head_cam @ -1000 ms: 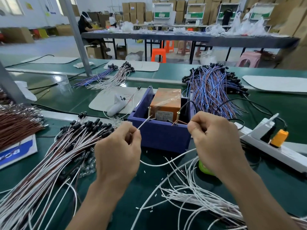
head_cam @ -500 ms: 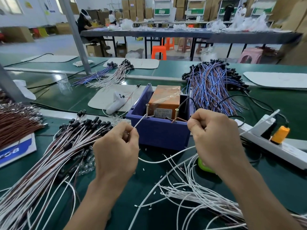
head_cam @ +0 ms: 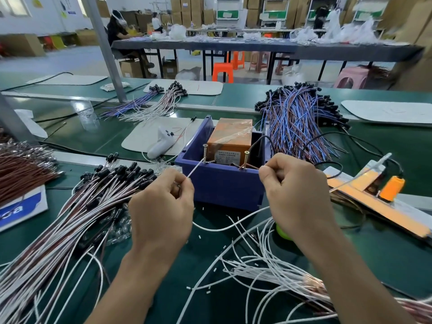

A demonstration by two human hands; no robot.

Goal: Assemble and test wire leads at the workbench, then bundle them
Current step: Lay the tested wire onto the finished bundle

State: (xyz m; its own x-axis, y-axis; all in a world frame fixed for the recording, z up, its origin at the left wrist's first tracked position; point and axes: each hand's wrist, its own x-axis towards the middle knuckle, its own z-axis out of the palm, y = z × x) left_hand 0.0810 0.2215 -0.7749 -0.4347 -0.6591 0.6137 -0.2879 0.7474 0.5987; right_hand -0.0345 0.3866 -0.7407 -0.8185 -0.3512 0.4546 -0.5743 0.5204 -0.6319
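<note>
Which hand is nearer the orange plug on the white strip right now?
Right. The right hand sits left of the orange plug; the left hand is farther left, beyond the blue box.

Hemmed in: a blue box stands just beyond the left hand and right hand, two screws upright on its near wall. A white lead pinched in both hands sags across the gap between them. Black-capped leads crowd the table toward its left edge, and loose white wires spread toward the near right corner. Bare green lies between the forearms and before the power strip.
</note>
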